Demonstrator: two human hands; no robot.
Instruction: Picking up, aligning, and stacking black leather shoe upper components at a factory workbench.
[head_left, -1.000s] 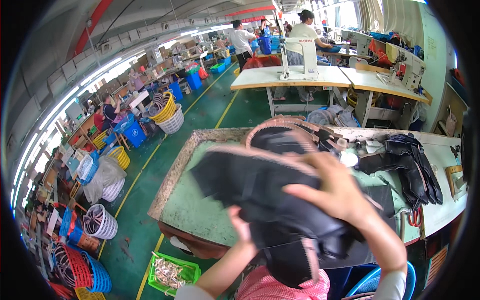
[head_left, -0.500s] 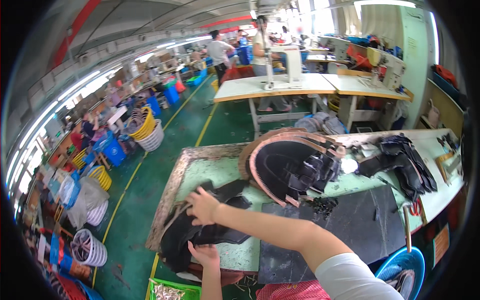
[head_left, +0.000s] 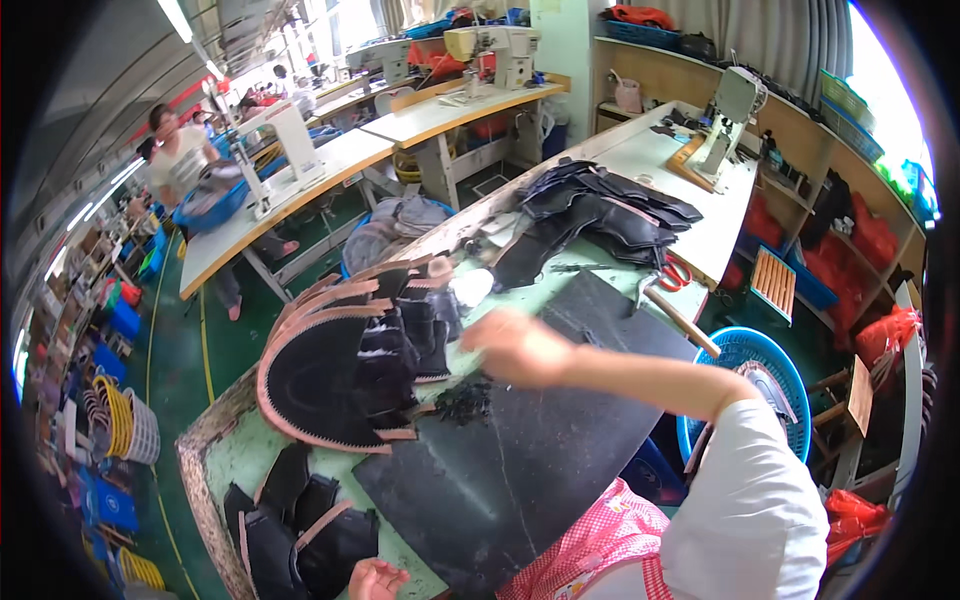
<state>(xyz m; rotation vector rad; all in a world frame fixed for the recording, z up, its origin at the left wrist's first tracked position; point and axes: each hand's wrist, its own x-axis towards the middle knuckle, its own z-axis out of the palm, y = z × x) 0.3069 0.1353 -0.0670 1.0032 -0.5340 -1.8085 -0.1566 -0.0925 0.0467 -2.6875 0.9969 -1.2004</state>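
Note:
My right hand (head_left: 515, 345) is stretched out over the green table (head_left: 225, 455), blurred by motion, just right of a fanned stack of black shoe pieces with pink edging (head_left: 340, 375). Nothing shows in it, but the blur hides its fingers. A small heap of black scraps (head_left: 462, 402) lies just below it on the edge of a dark cutting mat (head_left: 540, 460). My left hand (head_left: 375, 578) is low at the near edge with fingers apart, holding nothing, beside a smaller pile of black pieces with pink trim (head_left: 300, 530).
A second pile of black pieces (head_left: 600, 210) lies at the table's far end, with red-handled scissors (head_left: 676, 274) and a wooden-handled tool (head_left: 680, 320) near it. A blue basket (head_left: 765, 365) stands on the right. Sewing benches and a person (head_left: 180, 160) are behind.
The black pieces my hands held were set down at the table's near-left end. My right hand has since moved right, to beside the fanned stack. The view has swung to the right.

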